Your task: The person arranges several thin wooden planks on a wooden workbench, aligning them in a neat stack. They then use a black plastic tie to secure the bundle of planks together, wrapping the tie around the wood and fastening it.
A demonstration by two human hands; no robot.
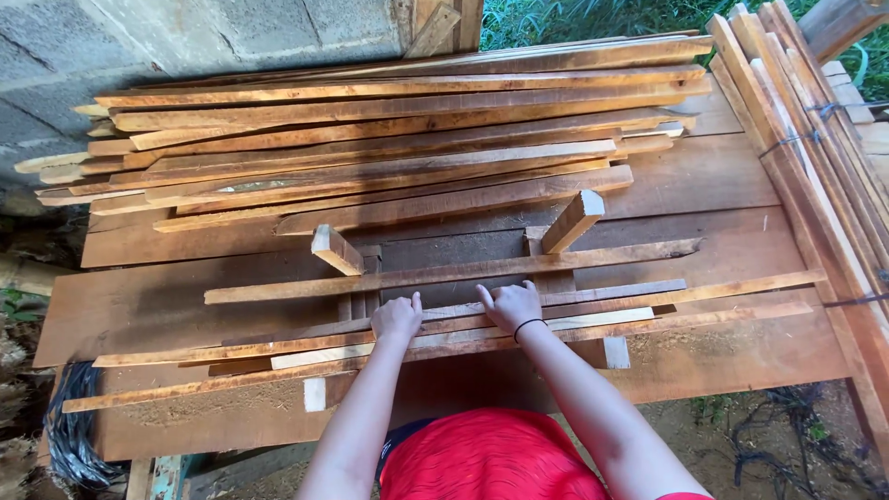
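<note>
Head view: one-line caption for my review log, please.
Both hands, left hand and right hand, press thin wooden slats on a plank workbench.

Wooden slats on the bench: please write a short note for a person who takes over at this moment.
Left hand: closed, resting on the near wooden slats, thumb up.
Right hand: closed on the same slats, index finger up, black band on the wrist.
Done: several long slats lie side by side across two short upright blocks on the workbench.
Left: a large slat pile waits behind, and a tied bundle lies at the right.
</note>
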